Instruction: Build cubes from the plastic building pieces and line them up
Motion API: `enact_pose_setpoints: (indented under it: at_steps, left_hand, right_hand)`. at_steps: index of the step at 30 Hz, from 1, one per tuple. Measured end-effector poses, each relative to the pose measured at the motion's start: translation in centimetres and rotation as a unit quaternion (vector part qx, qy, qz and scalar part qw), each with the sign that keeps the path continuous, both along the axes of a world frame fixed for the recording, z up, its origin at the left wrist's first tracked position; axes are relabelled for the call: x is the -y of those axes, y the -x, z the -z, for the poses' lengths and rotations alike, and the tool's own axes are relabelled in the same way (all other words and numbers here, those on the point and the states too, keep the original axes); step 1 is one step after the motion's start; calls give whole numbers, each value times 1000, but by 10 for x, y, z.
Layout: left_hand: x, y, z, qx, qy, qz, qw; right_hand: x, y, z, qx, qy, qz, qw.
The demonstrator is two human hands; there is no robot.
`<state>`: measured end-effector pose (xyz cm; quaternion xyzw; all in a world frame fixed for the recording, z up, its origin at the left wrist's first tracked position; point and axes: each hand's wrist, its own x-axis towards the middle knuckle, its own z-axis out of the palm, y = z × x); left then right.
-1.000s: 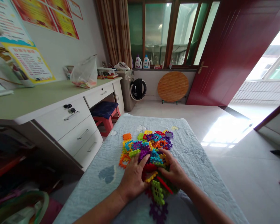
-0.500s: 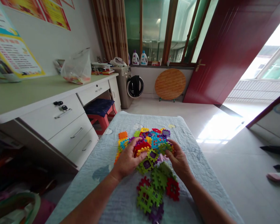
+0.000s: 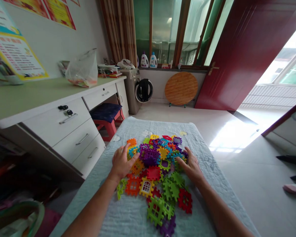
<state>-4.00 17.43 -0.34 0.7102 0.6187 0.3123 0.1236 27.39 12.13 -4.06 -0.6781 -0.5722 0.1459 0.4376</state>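
A pile of colourful interlocking plastic building tiles lies on the cloth-covered table, with a purple tile at its middle. My left hand rests at the pile's left edge, thumb and fingers apart, beside an orange tile. On the other side, my right hand is spread at the right edge, near some blue and green tiles; nothing shows in its grasp. Closer to me lie a red tile, a yellow tile with a white window, and a green tile overlapping others.
A pale blue quilted cloth covers the table. To the left stand a white desk and a red stool with a dark cushion. Further back are a washing machine and a round wooden tabletop.
My hands have moved apart, the left one outward to the left. Tiles that were gathered between them are let go, and red, orange and yellow ones now lie spread toward me.
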Motion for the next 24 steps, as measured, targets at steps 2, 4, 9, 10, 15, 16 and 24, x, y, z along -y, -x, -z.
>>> enact_pose_setpoints:
  at_steps: [2,4,9,10,15,16,24]
  left_hand:
    - [-2,-2,2,-27,48,17,998]
    - [-1,-7,2,-32,62,77,995]
    - [11,-27,-4,6,55,215,975]
    - [13,-30,-5,15,56,231,971]
    - [17,-36,-10,61,42,278,958]
    - [18,-37,-10,70,39,279,957]
    - [30,-44,-16,225,16,235,945]
  right_hand:
    - [0,4,-1,3,19,-30,999]
    - [1,10,-6,4,41,-67,997]
    - [6,25,-26,-15,69,-169,983]
    - [7,28,-29,-21,70,-181,981]
    - [9,33,-32,-75,64,-221,970]
    - [8,34,-31,-88,59,-221,969]
    - [14,48,-40,-116,-34,-228,966]
